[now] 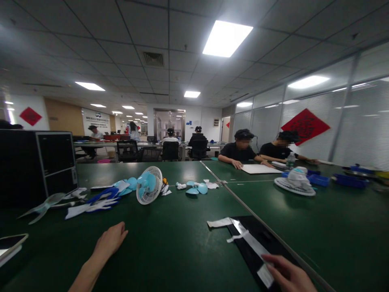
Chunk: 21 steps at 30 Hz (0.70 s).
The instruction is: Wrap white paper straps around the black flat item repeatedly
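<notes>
My left hand (110, 240) rests on the green table (170, 243), fingers loosely together and bent, with nothing in it. My right hand (288, 273) lies at the bottom edge with its fingers flat on a black sheet (258, 239) crossed by strips of white tape (243, 234). A small white and blue desk fan (148, 185) stands further out, with loose blue and white fan parts (197, 187) beside it. Blue and white gloves (94, 202) lie to its left.
A black computer case (36, 164) stands at the left, a phone (10, 243) at the near left edge. Two people sit at the far right side with a white sheet (261, 168). A fan grille (294, 186) and blue trays (349, 180) sit right. More people sit at the back desks.
</notes>
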{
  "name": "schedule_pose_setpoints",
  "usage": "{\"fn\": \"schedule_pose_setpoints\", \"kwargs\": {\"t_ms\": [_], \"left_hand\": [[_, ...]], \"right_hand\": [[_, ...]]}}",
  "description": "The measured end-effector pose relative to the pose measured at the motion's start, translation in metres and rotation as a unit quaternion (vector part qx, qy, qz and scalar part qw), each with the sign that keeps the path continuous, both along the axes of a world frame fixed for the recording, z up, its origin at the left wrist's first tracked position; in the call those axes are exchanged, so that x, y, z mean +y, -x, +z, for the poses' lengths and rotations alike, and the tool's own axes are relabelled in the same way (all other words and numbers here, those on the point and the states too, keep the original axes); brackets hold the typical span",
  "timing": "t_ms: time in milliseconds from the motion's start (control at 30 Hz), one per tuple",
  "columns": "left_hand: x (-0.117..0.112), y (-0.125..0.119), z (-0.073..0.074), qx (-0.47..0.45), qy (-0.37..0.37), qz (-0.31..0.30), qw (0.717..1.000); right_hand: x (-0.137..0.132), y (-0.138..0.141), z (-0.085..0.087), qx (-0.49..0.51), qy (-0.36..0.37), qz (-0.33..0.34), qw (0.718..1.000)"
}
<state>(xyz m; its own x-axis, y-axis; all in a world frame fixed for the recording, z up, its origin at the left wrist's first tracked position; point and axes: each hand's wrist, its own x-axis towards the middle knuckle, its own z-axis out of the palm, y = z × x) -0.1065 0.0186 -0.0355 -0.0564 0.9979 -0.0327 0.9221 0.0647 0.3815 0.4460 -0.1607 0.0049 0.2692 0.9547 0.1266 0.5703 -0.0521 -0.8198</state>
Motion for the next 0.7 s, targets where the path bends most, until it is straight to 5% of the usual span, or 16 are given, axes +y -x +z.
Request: {"fn": "schedule_pose_setpoints", "kwargs": {"t_ms": [167,367,533,700], "left_hand": [[0.004,0.002,-0.004,0.017,-0.017,-0.002,1.000],[0.001,-0.001,0.000,0.008,-0.008,0.001,1.000],[-0.004,-0.003,0.007,-0.004,0.009,-0.007,1.000],[-0.008,-0.007,0.013,0.008,0.010,0.001,1.000]], "right_hand": [[0.006,0.012,0.036,-0.127,-0.154,-0.027,0.980],[0.058,0.026,0.071,-0.277,-0.209,-0.014,0.938],[0.123,0.046,0.065,-0.428,-0.147,0.030,0.891],[0.151,0.074,0.047,-0.449,-0.084,0.092,0.885]]}}
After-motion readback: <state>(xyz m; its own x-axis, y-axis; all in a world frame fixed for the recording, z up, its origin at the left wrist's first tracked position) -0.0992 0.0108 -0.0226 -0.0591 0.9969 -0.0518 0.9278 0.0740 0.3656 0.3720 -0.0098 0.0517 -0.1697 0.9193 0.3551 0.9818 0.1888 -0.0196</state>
